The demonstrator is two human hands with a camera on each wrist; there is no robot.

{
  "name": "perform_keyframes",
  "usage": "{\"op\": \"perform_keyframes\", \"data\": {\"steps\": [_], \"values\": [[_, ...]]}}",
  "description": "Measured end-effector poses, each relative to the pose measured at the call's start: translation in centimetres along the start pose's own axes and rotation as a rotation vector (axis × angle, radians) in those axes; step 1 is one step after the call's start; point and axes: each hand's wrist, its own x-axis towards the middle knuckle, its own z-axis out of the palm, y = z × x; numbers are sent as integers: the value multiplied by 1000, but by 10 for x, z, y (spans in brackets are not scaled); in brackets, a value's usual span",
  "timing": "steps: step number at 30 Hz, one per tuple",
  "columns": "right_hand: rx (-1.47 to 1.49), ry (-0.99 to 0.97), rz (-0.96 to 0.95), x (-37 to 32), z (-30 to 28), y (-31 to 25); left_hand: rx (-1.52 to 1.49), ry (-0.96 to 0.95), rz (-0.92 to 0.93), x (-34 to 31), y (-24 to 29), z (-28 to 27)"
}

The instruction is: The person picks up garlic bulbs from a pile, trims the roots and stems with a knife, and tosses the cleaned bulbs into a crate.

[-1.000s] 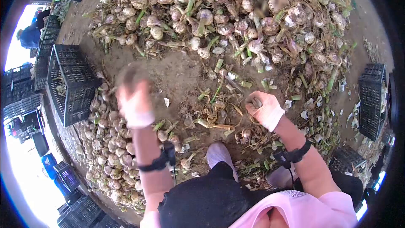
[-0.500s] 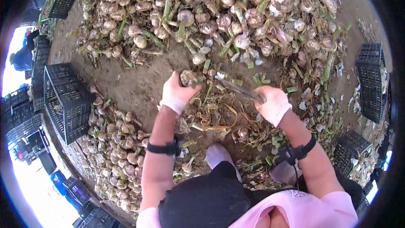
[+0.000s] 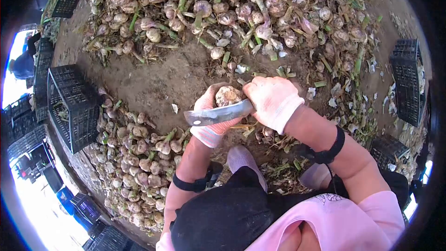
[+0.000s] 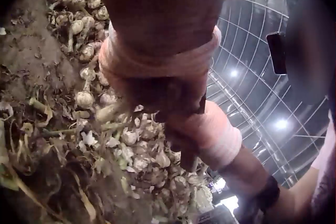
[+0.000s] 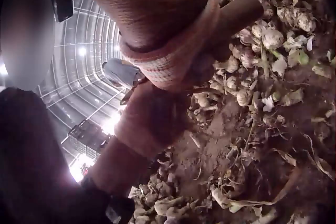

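Observation:
Both hands wear pale pink gloves and meet over the ground in the head view. My left hand [image 3: 205, 103] holds a garlic bulb [image 3: 228, 96], its root side facing up. My right hand [image 3: 273, 102] grips a knife [image 3: 223, 114] whose wide, curved blade points left. The blade lies across the near side of the bulb, over the left palm. In the right wrist view the brown knife handle [image 5: 239, 19] sticks out past the right hand; there the left hand [image 5: 152, 119] is dark and the bulb is hidden.
A big heap of garlic with stems [image 3: 223, 18] lies ahead. Trimmed bulbs [image 3: 134, 167] are piled at the left, beside a black crate [image 3: 72, 107]. Another black crate [image 3: 406, 83] stands at the right. Cut stems and dry leaves litter the ground near the feet [image 3: 246, 162].
The left hand has moved from over the left pile to the middle, picking up a garlic bulb. The right hand has come left and turned the knife blade across the bulb.

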Motion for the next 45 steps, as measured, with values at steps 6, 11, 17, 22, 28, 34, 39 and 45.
{"op": "perform_keyframes", "data": {"steps": [6,11,17,22,28,34,39,45], "values": [[61,24,13,-13,1,2,-364,-261,-199,-5,18,-4],[96,-226,517,-9,50,97,-324,-596,-120,-11,38,-3],[441,-86,417,-35,37,72,242,-388,111,2,36,-10],[470,-48,265,-27,29,57,720,-449,462,3,38,5],[472,-224,111,-11,3,53,767,-439,709,-4,49,6],[298,-167,519,-58,66,114,1058,192,-108,-41,26,-109],[627,-40,382,-36,68,98,1137,820,-620,-61,44,-171],[586,-2,414,-37,71,71,888,-118,88,83,-2,-24]]}}
